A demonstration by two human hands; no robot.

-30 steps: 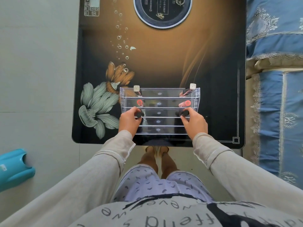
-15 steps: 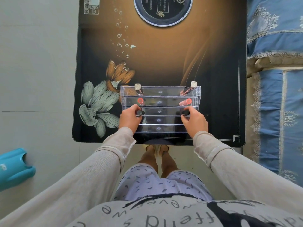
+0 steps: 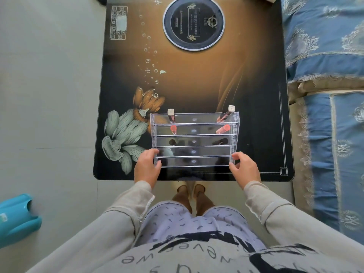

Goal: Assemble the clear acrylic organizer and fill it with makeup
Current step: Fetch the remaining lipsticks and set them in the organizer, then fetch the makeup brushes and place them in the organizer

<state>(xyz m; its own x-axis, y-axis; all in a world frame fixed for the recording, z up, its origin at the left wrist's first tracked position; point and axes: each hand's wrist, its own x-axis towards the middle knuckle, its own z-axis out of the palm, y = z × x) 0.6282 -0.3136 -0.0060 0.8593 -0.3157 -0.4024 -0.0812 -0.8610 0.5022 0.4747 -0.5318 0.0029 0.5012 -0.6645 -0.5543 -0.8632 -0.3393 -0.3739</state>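
Observation:
The clear acrylic organizer (image 3: pixel 194 141) stands on the dark patterned table (image 3: pixel 197 85) near its front edge. It has several stepped rows. The back row holds two tubes with cream caps (image 3: pixel 171 112). In the second row stand two tubes with coral-red caps (image 3: pixel 223 128). Two black-capped tubes (image 3: pixel 172 142) are in the third row. Nothing shows in the two front rows. My left hand (image 3: pixel 146 167) grips the organizer's lower left side wall between fingers and thumb. My right hand (image 3: pixel 244 168) pinches the lower right side wall the same way.
A round black induction plate (image 3: pixel 194 22) and a printed control panel (image 3: pixel 118 22) lie at the table's far end. A blue patterned sofa (image 3: pixel 325 95) runs along the right. A teal plastic object (image 3: pixel 16 218) sits on the floor at left.
Both hands have let go of the black-capped tubes in the third row. They have moved outward and toward me, onto the organizer's lower side walls.

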